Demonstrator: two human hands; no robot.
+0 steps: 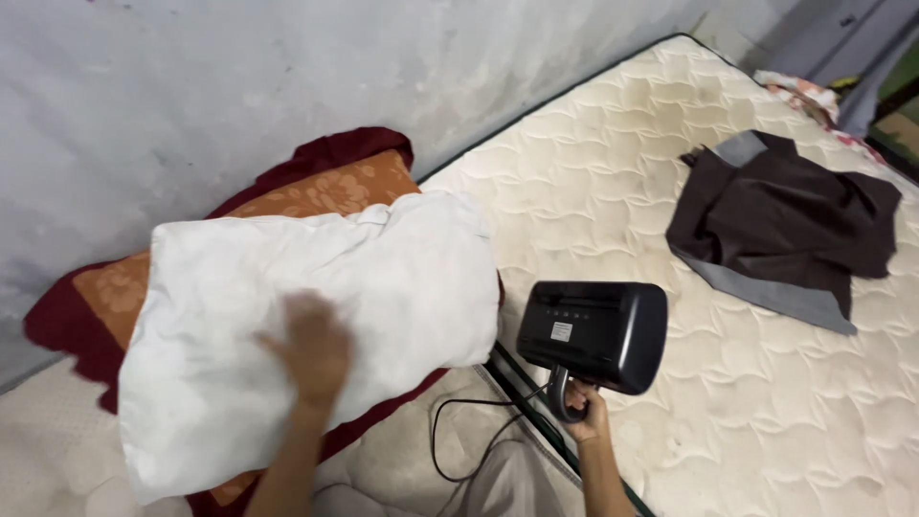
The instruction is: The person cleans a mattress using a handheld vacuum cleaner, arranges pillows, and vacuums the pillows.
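Note:
My left hand (314, 347) lies flat on a white pillow (287, 316), blurred with motion, fingers spread. The pillow rests on top of an orange and dark red pillow (335, 187) by the wall. My right hand (586, 407) grips the handle of a black handheld corded appliance (595, 330), held upright above the edge of the cream quilted mattress (670, 211). Its black cord (459, 431) loops down toward my lap.
A dark brown and grey garment (780, 225) lies crumpled on the right part of the mattress. A grey stained wall (239, 67) runs along the far side. Patterned cloth (809, 96) sits at the far corner.

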